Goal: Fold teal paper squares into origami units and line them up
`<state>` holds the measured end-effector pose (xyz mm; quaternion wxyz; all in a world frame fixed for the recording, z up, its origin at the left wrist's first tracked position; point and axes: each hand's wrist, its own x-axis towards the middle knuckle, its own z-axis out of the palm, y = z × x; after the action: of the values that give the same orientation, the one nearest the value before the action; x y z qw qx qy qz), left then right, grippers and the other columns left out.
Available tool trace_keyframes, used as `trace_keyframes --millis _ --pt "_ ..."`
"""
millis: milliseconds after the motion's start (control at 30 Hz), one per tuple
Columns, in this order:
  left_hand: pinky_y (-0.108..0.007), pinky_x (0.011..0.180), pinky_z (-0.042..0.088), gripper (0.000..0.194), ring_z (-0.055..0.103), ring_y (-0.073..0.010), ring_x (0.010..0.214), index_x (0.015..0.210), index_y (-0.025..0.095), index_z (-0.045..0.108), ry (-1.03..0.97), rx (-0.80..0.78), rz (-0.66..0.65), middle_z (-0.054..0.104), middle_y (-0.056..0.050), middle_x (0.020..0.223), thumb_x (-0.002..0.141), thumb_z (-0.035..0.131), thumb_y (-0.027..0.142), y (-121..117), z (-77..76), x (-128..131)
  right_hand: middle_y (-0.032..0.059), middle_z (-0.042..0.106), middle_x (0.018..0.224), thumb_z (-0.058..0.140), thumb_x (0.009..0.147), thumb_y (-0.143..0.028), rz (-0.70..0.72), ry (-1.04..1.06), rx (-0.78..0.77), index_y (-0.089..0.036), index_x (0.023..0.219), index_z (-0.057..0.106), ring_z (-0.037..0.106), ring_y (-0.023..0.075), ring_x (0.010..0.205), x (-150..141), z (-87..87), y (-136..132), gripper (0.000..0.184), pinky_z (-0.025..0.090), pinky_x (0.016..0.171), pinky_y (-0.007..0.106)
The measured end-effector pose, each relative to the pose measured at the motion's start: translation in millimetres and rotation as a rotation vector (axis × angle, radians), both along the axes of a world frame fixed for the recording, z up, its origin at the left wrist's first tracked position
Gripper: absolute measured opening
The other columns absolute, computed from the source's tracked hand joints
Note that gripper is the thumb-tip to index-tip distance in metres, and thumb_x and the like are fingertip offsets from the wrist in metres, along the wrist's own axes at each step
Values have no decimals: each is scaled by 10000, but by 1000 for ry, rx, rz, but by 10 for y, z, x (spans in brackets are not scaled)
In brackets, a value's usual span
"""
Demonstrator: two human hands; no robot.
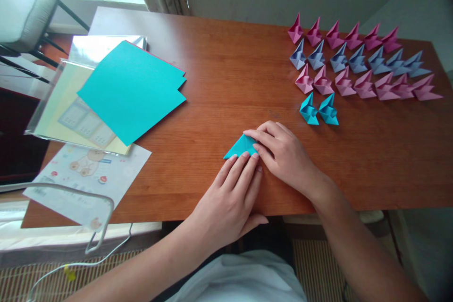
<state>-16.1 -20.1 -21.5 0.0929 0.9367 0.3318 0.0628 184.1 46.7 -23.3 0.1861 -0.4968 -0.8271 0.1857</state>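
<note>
A small piece of folded turquoise origami paper (240, 145) lies on the table near its front edge, with a pointed corner to the left. My left hand (233, 198) rests flat, fingers stretched out and their tips pressing the paper's lower edge. From the right, my right hand (288, 155) curls over the paper, its fingers closed on the right part and the top corner. That covered part of the paper is hidden. Two finished turquoise origami figures (309, 109) stand beyond my right hand.
Rows of dark pink (334, 35), grey-blue (339, 59) and light pink figures (345, 82) line the back right. Turquoise sheets (134, 89) lie on plastic-wrapped paper packs (49, 108) at left, above a printed sheet (81, 179). A white metal bar (71, 189) crosses the left front corner.
</note>
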Motion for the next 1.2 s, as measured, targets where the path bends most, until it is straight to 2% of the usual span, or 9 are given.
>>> trace_keyframes --millis 233,367,533,833,1033,1100,1200 --pt "-527 1263 200 911 356 -425 1503 1506 -14 442 4 22 20 381 -263 1612 950 441 709 -18 1 27 95 653 1052 501 1004 -187 -6 -56 65 -215 1311 649 589 262 967 -6 -54 -51 341 503 866 436" --pt "-506 1270 212 908 351 -400 1513 1506 -30 435 2 25 27 365 -254 1622 965 416 699 -27 0 -3 101 648 1069 499 1004 -192 -10 -96 99 -227 1344 633 578 266 970 -3 -88 -80 367 490 853 433" --pt "-474 1283 201 894 348 -379 1520 1488 -45 458 -4 46 74 384 -240 1613 974 418 685 -43 14 -186 102 643 1062 483 1010 -182 -18 -102 111 -225 1347 632 566 260 948 1 -108 -86 371 479 834 424" --pt "-510 1253 280 859 361 -383 1514 1525 -11 406 -32 70 168 439 -232 1587 963 496 632 -79 75 -471 93 642 1046 527 994 -171 -34 -88 118 -204 1337 652 566 254 940 -19 -106 -92 366 489 859 422" --pt "-486 1251 310 610 362 -350 1519 1473 -9 464 -104 156 229 455 -227 1581 961 592 299 -109 88 -297 94 650 1034 527 992 -166 -43 -58 105 -201 1311 672 583 257 953 -29 -88 -86 352 502 878 428" --pt "-469 1259 302 570 395 -330 1502 1458 13 498 -104 133 185 475 -193 1577 977 564 312 -97 94 -173 93 654 1036 532 990 -166 -50 -42 94 -202 1304 676 591 258 961 -32 -85 -82 347 508 888 434" --pt "-478 1227 348 636 439 -363 1466 1465 -32 484 -45 98 242 460 -231 1576 1005 507 407 -65 70 -1 92 662 1045 543 986 -165 -57 -4 75 -191 1301 674 604 259 978 -34 -81 -69 343 514 904 440"
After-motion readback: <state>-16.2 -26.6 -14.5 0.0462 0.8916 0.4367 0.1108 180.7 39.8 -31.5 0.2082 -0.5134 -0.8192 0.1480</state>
